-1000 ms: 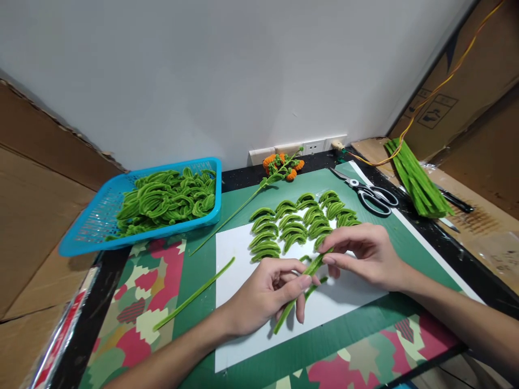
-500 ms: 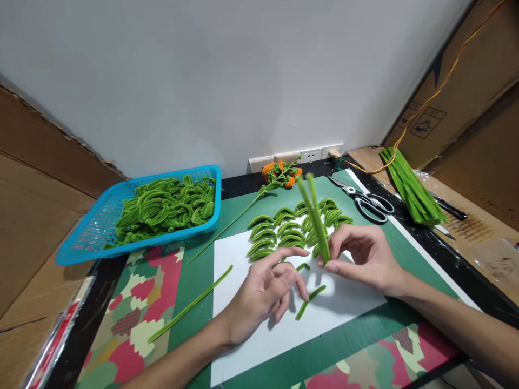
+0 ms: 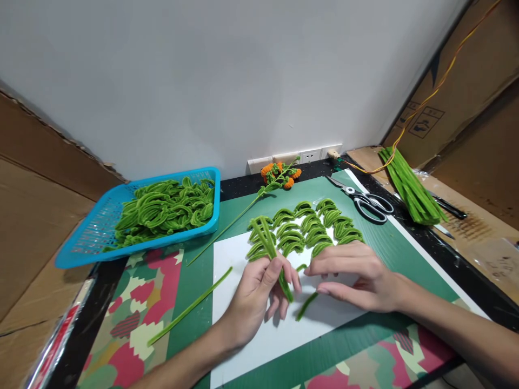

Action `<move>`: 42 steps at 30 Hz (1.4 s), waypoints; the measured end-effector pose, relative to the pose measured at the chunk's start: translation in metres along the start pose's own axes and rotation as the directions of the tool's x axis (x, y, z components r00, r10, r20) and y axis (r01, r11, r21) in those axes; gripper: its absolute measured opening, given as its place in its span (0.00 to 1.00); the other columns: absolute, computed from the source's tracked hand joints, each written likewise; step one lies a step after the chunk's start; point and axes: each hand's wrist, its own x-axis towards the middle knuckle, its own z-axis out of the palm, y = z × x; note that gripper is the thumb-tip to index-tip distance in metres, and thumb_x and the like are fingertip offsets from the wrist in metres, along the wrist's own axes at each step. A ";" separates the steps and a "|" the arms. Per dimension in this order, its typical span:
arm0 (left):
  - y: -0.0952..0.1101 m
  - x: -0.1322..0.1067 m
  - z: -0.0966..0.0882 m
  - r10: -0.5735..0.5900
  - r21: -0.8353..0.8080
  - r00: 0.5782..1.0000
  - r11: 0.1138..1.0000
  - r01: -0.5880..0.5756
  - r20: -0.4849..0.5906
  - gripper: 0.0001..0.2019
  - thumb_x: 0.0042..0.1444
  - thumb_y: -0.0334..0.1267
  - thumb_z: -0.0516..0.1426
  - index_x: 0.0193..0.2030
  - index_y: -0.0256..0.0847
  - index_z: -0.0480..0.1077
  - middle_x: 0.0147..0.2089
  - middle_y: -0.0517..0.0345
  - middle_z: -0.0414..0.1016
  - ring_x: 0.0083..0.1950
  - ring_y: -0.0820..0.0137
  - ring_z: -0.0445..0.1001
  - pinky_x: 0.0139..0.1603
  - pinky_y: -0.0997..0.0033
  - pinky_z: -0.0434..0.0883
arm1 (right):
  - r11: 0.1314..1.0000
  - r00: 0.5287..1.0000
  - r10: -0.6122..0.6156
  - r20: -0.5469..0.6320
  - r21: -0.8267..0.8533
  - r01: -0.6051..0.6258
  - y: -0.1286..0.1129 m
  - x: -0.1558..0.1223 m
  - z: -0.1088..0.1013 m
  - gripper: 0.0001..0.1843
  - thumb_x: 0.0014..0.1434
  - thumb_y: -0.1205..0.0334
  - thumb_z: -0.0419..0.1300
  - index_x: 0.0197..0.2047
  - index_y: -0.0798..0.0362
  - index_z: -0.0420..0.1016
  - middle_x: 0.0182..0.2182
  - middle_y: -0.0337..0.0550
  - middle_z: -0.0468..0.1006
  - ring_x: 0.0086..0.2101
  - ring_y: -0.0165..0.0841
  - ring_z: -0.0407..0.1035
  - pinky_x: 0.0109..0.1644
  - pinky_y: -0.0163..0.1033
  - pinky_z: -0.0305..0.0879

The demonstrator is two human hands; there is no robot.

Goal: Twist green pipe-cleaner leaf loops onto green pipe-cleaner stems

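Left hand [image 3: 257,286] pinching fuzzy green strips [image 3: 265,237], right hand [image 3: 360,278] half open at a short piece [image 3: 306,308]
Blue basket's [image 3: 217,200] by the desk's [image 3: 235,187] far left corner

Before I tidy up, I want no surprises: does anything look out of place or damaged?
Mildly, yes. One green strip lies askew across the left edge of the white sheet, apart from the held strips in the left hand and the bundle. The left carton looks ragged along its top edge.
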 end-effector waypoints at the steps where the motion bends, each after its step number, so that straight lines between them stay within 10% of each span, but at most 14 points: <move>1: 0.000 -0.001 0.000 -0.037 0.021 0.998 0.999 0.036 0.041 0.29 0.71 0.66 0.55 0.36 0.39 0.70 0.26 0.59 0.76 0.17 0.76 0.67 0.17 0.78 0.56 | 1.000 1.000 -0.022 -0.014 -0.009 0.021 -0.001 0.001 -0.002 0.15 0.75 0.64 0.62 0.61 0.58 0.80 0.45 0.52 0.87 0.41 0.35 0.82 0.43 0.38 0.78; 7: 0.002 -0.006 0.000 -0.056 0.293 0.955 0.956 -0.033 0.290 0.32 0.75 0.64 0.51 0.34 0.36 0.75 0.17 0.62 0.68 0.21 0.74 0.65 0.32 0.73 0.66 | 0.971 0.990 -0.107 0.092 -0.204 0.124 0.004 -0.002 0.004 0.21 0.77 0.62 0.58 0.68 0.58 0.76 0.40 0.48 0.86 0.34 0.35 0.80 0.33 0.37 0.73; 14: 0.006 -0.006 -0.002 -0.079 0.064 0.989 0.995 0.072 0.125 0.25 0.75 0.61 0.53 0.45 0.39 0.73 0.19 0.70 0.62 0.17 0.79 0.51 0.19 0.81 0.51 | 0.912 0.964 -0.177 -0.198 -0.402 0.085 0.008 -0.005 0.004 0.27 0.74 0.73 0.61 0.73 0.48 0.73 0.36 0.39 0.90 0.24 0.26 0.78 0.28 0.31 0.70; 20: 0.003 0.000 -0.001 -0.005 -0.276 0.991 0.960 0.043 0.136 0.22 0.76 0.60 0.50 0.53 0.43 0.71 0.34 0.55 0.82 0.18 0.75 0.73 0.16 0.83 0.62 | 0.908 0.917 -0.296 -0.267 -0.376 0.184 0.004 -0.007 0.001 0.26 0.71 0.79 0.59 0.68 0.50 0.78 0.49 0.48 0.90 0.49 0.39 0.87 0.43 0.37 0.86; 26: 0.002 0.001 0.002 -0.042 -0.505 0.978 0.851 0.142 0.203 0.28 0.78 0.59 0.47 0.59 0.39 0.78 0.41 0.49 0.83 0.21 0.75 0.78 0.16 0.84 0.67 | 0.890 0.927 -0.321 -0.193 -0.395 0.226 0.005 -0.010 0.002 0.24 0.70 0.78 0.61 0.66 0.56 0.80 0.51 0.51 0.89 0.42 0.37 0.88 0.39 0.36 0.85; 42: 0.004 0.001 0.009 -0.072 -0.398 0.995 0.913 0.092 0.065 0.16 0.74 0.49 0.61 0.54 0.38 0.78 0.43 0.49 0.83 0.18 0.83 0.70 0.14 0.89 0.64 | 0.924 0.933 -0.234 -0.275 -0.362 0.126 0.006 -0.008 0.009 0.31 0.67 0.79 0.65 0.69 0.46 0.77 0.47 0.43 0.90 0.42 0.35 0.88 0.41 0.32 0.85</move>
